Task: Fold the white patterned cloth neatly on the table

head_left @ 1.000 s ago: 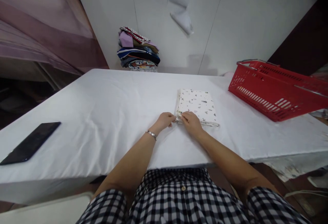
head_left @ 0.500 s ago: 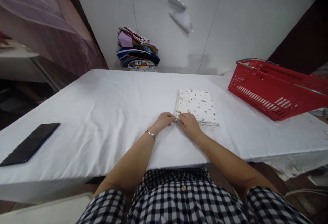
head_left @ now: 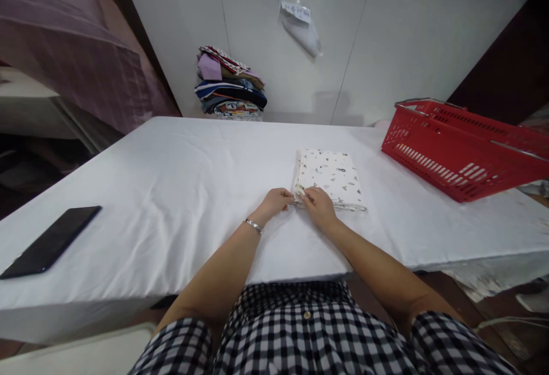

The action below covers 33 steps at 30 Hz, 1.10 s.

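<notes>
A white folded cloth [head_left: 328,172] with a small scattered print lies flat on the white-covered table, right of the middle. At its near left corner, my left hand [head_left: 277,200] pinches the edge between thumb and fingers; a bracelet circles that wrist. Beside it, my right hand [head_left: 319,206] grips the same corner from above, with a bit of the fabric turned up at its fingertips. The fingertips of both hands are close together, and the lower layers of the corner are partly hidden behind them.
A red plastic basket [head_left: 463,149] with metal handles stands on the right. At the far edge is a stack of folded fabrics [head_left: 231,86]. A dark phone [head_left: 54,240] lies at the left of the white tablecloth [head_left: 163,192]. Purple sheer fabric [head_left: 81,49] hangs at upper left.
My right fingers have lifted and turned up a little of the cloth's corner. My left hand has barely moved. The plastic sleeve on the wall has flapped, showing its label.
</notes>
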Tool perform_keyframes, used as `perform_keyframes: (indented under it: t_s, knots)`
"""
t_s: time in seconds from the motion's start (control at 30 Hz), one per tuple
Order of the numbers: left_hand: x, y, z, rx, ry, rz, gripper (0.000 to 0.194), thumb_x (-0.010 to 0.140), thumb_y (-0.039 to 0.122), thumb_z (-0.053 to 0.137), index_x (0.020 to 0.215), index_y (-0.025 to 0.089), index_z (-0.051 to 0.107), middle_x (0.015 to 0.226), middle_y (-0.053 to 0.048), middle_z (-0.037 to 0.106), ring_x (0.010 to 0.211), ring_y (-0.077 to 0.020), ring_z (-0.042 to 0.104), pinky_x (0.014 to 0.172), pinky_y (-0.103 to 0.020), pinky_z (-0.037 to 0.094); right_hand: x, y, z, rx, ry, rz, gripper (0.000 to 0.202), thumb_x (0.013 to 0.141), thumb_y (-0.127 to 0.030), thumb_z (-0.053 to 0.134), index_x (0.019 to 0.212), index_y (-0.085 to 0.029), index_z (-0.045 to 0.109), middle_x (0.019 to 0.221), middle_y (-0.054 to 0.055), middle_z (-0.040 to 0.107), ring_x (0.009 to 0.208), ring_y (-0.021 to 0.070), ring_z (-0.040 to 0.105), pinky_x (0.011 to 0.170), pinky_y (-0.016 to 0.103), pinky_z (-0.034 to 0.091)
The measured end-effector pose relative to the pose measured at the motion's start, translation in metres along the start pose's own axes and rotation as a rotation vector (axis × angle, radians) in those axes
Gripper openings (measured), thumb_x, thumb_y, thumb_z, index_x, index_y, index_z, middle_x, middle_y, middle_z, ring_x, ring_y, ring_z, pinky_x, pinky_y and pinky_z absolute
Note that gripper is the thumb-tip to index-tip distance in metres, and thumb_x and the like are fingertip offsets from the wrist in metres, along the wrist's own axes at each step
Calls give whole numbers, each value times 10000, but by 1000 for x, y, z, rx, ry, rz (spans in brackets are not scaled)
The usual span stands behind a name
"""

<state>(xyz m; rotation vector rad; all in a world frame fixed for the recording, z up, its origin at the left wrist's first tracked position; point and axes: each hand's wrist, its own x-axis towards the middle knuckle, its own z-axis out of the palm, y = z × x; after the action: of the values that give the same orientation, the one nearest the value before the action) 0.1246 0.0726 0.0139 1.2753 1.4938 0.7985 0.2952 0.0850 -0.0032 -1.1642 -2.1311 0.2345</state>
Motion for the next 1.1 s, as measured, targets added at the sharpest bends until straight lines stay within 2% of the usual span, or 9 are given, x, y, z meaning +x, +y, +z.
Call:
perform_keyframes:
  t_s: [0.1,0.3,0.4,0.67,0.83,0.97,1.1]
  knots:
    - [0,0,0,-10,-11,9,146,686,259,645,765,138,627,472,45,507,447,-69,420,445,-195,281,0,-3,0,0,27,10,207,916,-305,448,802,-208,591,811,41,604,792,187,519,729,303,391]
    - [-1,0,-1,-61,-17,-38,167,678,261,652,781,134,622,487,44,506,439,-64,397,422,-196,251,-4,-3,3,-121,-90,-121,165,897,-282,480,936,-194,614,971,85,620,921,227,511,798,352,378]
    - [-1,0,-1,-67,-24,-40,149,681,242,646,782,135,624,488,41,507,446,-64,404,429,-195,258,-6,-1,3,-140,-110,-137,169,882,-283,507,989,-195,605,1016,89,614,952,232,505,813,357,379]
    - [-1,0,-2,-122,-33,-27,167,688,274,658,769,133,618,486,42,498,440,-59,405,437,-191,259,1,-3,5,-156,-104,-70,121,858,-256,525,914,-203,618,942,82,617,913,233,510,797,358,373]
    - [0,2,-1,-172,-28,-28,174,686,258,666,796,133,617,512,40,519,457,-59,437,446,-186,276,4,-2,2,-63,-59,29,127,861,-275,508,820,-208,608,818,41,604,815,195,519,731,310,380]
    - [-3,4,0,-64,-13,-71,172,683,280,658,774,139,620,475,39,515,448,-75,445,434,-192,273,5,2,0,3,-33,74,147,866,-286,498,793,-205,597,777,24,593,767,174,522,695,285,381]
    - [-7,7,3,58,0,-43,178,676,318,646,682,141,628,479,38,516,437,-73,429,453,-206,314,6,4,-1,48,-12,77,162,869,-301,483,802,-208,596,786,19,597,770,168,529,692,277,385]
